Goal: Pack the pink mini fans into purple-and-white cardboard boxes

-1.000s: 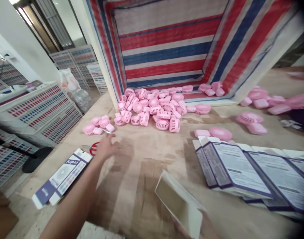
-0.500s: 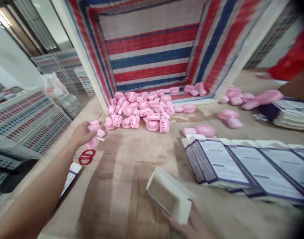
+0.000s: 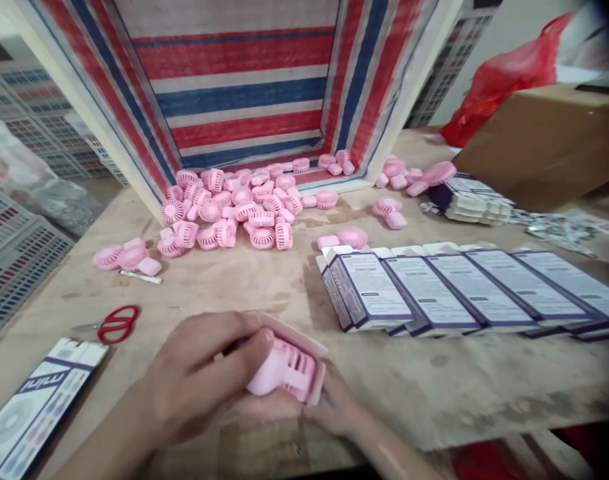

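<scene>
Left hand (image 3: 199, 367), lately beyond the red scissors (image 3: 115, 324), now right of them, pinching a pink fan (image 3: 279, 370) within the carton (image 3: 304, 337) right hand (image 3: 337, 403) grips: filling apparently begun.

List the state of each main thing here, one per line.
Pink fan: in the left hand, at the carton.
Carton: open-ended, in the right hand.
Striped-lined box: on its side, open toward the camera.
Loose fans: heaped at the box, others scattered.
Scissors: lying flat, blades too blurred to judge.
Purple-edged cartons: lying in an overlapping row.
</scene>
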A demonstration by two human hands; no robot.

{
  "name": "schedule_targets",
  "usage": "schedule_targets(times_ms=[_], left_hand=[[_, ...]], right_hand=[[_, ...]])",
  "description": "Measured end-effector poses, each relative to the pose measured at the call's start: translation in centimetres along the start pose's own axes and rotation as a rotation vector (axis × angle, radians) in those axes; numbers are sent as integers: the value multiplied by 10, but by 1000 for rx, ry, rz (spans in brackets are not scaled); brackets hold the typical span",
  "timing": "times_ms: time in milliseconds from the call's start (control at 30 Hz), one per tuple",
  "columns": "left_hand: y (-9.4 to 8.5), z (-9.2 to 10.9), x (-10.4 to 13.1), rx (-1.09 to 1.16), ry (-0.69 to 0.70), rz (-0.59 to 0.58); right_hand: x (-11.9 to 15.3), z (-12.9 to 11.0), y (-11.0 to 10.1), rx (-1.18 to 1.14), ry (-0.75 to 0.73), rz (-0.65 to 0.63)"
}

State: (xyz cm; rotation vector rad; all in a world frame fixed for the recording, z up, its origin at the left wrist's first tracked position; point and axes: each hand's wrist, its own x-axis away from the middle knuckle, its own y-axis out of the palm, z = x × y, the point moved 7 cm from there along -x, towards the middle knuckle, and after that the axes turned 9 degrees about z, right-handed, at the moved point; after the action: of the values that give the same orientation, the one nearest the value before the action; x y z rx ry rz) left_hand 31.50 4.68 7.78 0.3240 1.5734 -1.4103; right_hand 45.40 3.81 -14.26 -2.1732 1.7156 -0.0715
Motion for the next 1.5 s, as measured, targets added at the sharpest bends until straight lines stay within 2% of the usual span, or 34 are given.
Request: schedule_targets(times_ms=[67,167,233,300,333,367,433,500,567,633,700,733,800,867,900,933,967,1000,1033,1100,1167,1233,1300,1333,1367,1400,1433,1500], left_hand=[[-1,2,1,-24,17,-87],[4,3,1,98,-36,-203],[5,-3,6,174,-112,-175],[7,-18,22,210,-270,-99],[13,-27,34,249,-373,-99],[23,-34,48,321,-481,-132],[47,-45,75,503,-671,-288],[66,-57,85,599,-810,-424],[74,-78,71,512,-908,-392],[84,-97,34,454,-958,-251],[117,-97,-9,586,-990,-150],[143,-89,-28,715,-1010,-152],[198,-62,-57,838,-1010,-211],[242,-33,-69,858,-1005,-277],[255,-23,-69,848,-1002,-296],[259,-17,-65,825,-999,-302],[255,-16,-57,795,-993,-295],[244,-21,-46,759,-982,-283],[226,-30,-32,709,-971,-273],[172,-61,10,559,-988,-273],[100,-101,67,329,-1094,-285],[14,-138,133,19,-1264,-262],[-71,-160,196,-328,-1424,-236],[-105,-166,224,-479,-1496,-241],[-132,-170,248,-593,-1562,-265],[-150,-171,269,-667,-1608,-301],[-160,-172,285,-709,-1633,-343],[-163,-174,304,-728,-1623,-426]], right_hand=[[0,-2,0,-25,-30,6],[2,-1,0,-45,-77,30],[4,-1,1,-26,-98,48],[4,-1,0,-15,-114,68],[3,-2,0,-20,-120,70],[2,-4,0,-30,-130,62],[-1,-6,0,-34,-115,32],[-4,-7,1,6,-71,4],[-5,-10,5,94,-87,-37],[-4,-18,12,189,-198,-98],[-2,-23,19,252,-297,-131],[-2,-22,21,271,-314,-126],[-3,-18,23,308,-299,-101],[-4,-12,23,351,-274,-85],[-5,-10,23,371,-263,-78],[-4,-9,23,382,-257,-78],[-2,-10,23,381,-256,-81],[0,-12,22,365,-259,-83],[3,-15,22,338,-264,-92],[9,-18,17,285,-281,-105],[13,-15,12,321,-332,-115],[17,-10,11,352,-451,-151],[20,-4,13,377,-553,-190],[21,-3,13,385,-588,-203],[22,-2,14,393,-608,-211],[22,-2,14,395,-621,-212],[22,-4,14,391,-628,-209],[20,-9,13,377,-629,-194]])
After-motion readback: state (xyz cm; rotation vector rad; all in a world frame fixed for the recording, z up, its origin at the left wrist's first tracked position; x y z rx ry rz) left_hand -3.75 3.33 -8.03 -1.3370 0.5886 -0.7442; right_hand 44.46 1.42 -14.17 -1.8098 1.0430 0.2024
